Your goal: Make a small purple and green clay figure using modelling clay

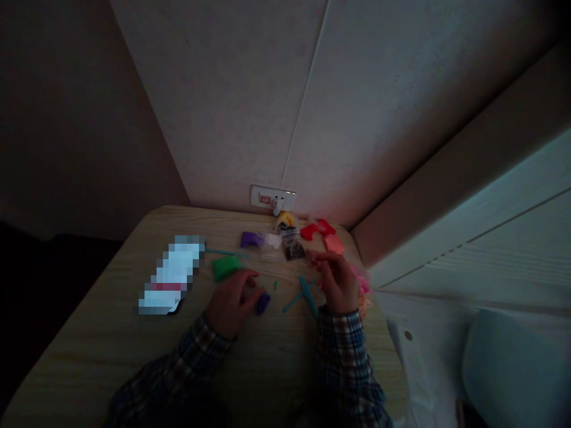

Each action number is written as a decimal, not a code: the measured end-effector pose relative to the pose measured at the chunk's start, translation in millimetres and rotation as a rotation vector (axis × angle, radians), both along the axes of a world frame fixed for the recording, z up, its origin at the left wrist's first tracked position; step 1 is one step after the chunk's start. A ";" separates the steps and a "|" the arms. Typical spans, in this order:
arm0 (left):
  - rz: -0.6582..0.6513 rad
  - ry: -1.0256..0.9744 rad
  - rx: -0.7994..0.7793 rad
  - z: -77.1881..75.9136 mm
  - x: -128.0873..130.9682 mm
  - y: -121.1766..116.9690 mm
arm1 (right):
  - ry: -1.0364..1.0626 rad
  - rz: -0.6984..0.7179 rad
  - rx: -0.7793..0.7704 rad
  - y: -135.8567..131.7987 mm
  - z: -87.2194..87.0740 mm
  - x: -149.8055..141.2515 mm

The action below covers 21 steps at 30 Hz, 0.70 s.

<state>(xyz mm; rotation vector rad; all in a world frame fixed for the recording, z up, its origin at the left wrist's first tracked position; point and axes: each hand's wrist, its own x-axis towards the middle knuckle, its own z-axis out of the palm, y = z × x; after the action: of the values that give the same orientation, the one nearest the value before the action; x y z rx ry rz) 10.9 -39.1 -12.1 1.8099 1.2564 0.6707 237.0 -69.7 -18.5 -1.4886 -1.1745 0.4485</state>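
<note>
My left hand point(231, 301) rests low over the table, its fingers curved and apart. Close to its thumb lies a small purple lump point(263, 304) that looks like modelling clay. A flat green clay packet point(225, 267) is just beyond its knuckles, and a tiny green bit point(275, 285) lies between the hands. On the right, my right hand point(339, 284) has thumb and index finger pinched together. Something small and reddish shows at the fingertips, too dim to name. Blue plastic modelling tools point(307, 294) lie crossed just left of that hand.
Along the back are packets of purple point(251, 239), white point(272, 241), black point(294, 249), yellow point(286, 221), red point(317, 229) and salmon point(333, 244) clay. A lit phone point(172, 276) lies left. Behind stands a wall with a socket point(273, 197); a pale chair point(513, 368) is at right.
</note>
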 end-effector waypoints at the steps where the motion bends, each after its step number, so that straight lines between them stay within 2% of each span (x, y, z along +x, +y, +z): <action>1: 0.005 -0.037 -0.036 2.9 -3.5 1.5 | -0.002 0.000 0.000 0.3 -1.1 0.5; 3: 0.026 -0.084 -0.080 7.2 -12.2 4.3 | -0.012 -0.006 -0.001 0.8 -2.7 1.0; 5: 0.013 -0.049 -0.036 7.5 -21.6 5.6 | -0.019 -0.009 -0.005 1.2 -3.9 1.2; 11: -0.302 0.132 0.141 -14.4 -36.0 -1.1 | -0.022 0.029 -0.003 2.4 -8.7 1.4; 13: -0.335 0.165 0.198 -20.9 -35.6 -2.9 | -0.032 0.028 -0.006 3.2 -10.8 1.4; 17: -0.337 0.116 0.273 -20.8 -30.8 -0.4 | -0.070 0.013 0.001 5.6 -13.4 -0.6; 19: -0.305 0.047 0.293 -15.5 -25.3 4.1 | -0.137 0.062 -0.002 7.2 -13.7 -4.7; 21: -0.251 -0.016 0.283 -9.3 -17.3 10.3 | -0.294 0.163 -0.064 8.9 -14.3 -11.7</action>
<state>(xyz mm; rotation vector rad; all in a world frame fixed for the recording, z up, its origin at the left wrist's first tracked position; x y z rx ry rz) -6.4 -28.8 -21.3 2.1442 0.9373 0.7464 225.3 -60.8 -32.8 -1.5570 -1.5334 0.3879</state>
